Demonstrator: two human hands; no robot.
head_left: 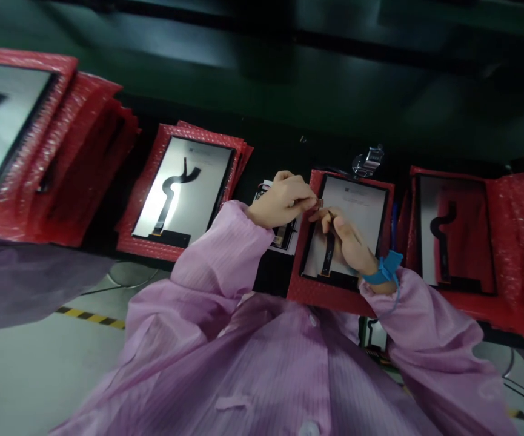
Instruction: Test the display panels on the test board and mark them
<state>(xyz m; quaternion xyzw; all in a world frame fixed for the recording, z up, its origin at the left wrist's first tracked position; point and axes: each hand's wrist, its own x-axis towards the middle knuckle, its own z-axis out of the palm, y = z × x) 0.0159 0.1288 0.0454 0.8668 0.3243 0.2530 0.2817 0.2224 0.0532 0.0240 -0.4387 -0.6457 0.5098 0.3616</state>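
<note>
Bare fingers at a ribbon cable on a glossy panel

The left grip (284, 198) has its thumb and fingertips pressed together, pinching a small coppery tab (320, 204). The right grip (350, 239) is curled, forefinger stretched toward that tab; whether it pinches anything, I cannot tell. Under the right fingers runs a flat, dark ribbon cable (328, 254), lying on a flat, rectangular, pale display panel (357, 203) with thin black edges. The panel rests on a red bubble-wrap sheet (320, 295) on the dark counter (274, 275). Beneath the left wrist, partly hidden, is an opened device (284, 237) with a pale rim. A shiny, rounded metallic object (368, 162) sits at the sheet's far edge. A smooth blue band (383, 269) circles the right wrist, above finely striped, crinkled lilac fabric (284, 363). To the left, another panel (202, 209) carries an S-curved black ribbon; to the right, translucent red film covers part of a third panel (466, 242).
</note>
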